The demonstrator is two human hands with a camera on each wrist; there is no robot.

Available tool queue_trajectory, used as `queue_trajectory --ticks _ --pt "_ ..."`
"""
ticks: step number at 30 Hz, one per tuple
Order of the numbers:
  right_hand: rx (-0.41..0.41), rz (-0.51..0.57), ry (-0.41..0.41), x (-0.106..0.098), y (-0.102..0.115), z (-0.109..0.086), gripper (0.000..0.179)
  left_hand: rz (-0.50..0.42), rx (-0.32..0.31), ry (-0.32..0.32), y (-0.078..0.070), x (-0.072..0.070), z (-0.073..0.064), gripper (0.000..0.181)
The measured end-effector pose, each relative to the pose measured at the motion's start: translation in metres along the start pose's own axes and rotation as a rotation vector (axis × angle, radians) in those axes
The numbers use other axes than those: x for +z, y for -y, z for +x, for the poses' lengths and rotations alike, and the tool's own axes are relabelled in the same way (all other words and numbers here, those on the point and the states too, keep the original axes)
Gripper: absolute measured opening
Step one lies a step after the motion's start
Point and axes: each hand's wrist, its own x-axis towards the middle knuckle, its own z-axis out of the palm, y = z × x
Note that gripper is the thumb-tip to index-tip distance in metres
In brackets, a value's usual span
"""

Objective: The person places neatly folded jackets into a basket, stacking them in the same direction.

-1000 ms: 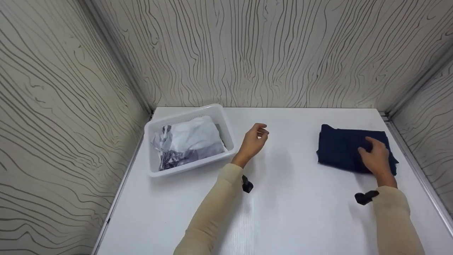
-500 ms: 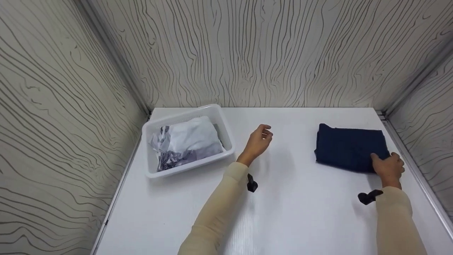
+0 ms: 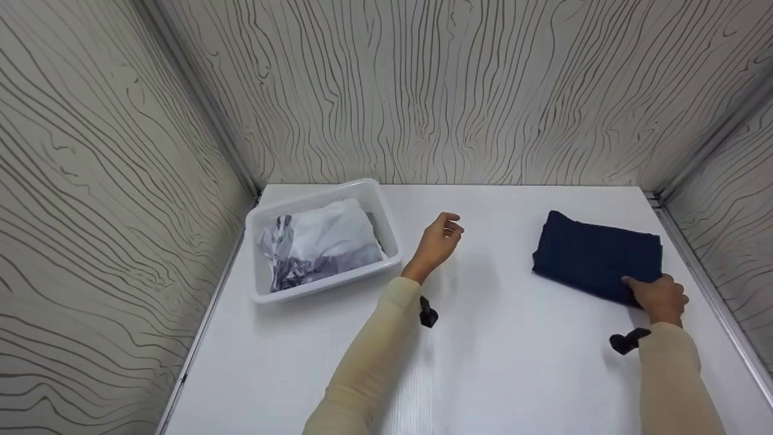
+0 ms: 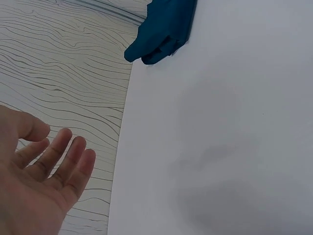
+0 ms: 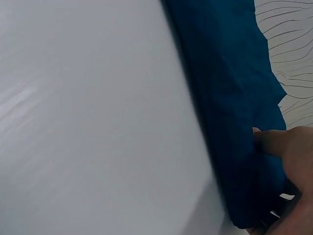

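A folded navy-blue garment (image 3: 595, 257) lies at the right of the white table. My right hand (image 3: 661, 299) grips its near right corner, thumb on top. In the right wrist view the fingers beneath the garment (image 5: 230, 98) are mostly hidden. My left hand (image 3: 436, 244) hovers over the middle of the table between a white basket and the garment, holding nothing. Its fingers (image 4: 73, 169) curve loosely in the left wrist view, where an end of the garment (image 4: 166, 29) shows at the top.
The white plastic basket (image 3: 392, 263) stands at the back left and contains white and greyish-purple fabric (image 3: 335, 232). Wood-patterned panels (image 3: 398, 90) rise behind the table (image 3: 495, 362) and on both sides.
My right hand has moved from above the garment to its near right corner and taken hold. The garment has turned slightly, its right side coming nearer to me. My left hand has hardly moved.
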Motion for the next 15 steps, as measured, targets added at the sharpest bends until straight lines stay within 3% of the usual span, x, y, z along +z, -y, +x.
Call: queue_trajectory --ticks 9,15 --pt "-0.026 -0.019 -0.014 0.005 0.004 -0.001 0.093 -0.001 -0.020 -0.010 0.004 -0.002 -0.001 0.031" --pt "-0.093 -0.039 -0.002 0.012 0.018 -0.007 0.092 -0.013 -0.043 -0.015 0.010 -0.003 -0.003 0.031"
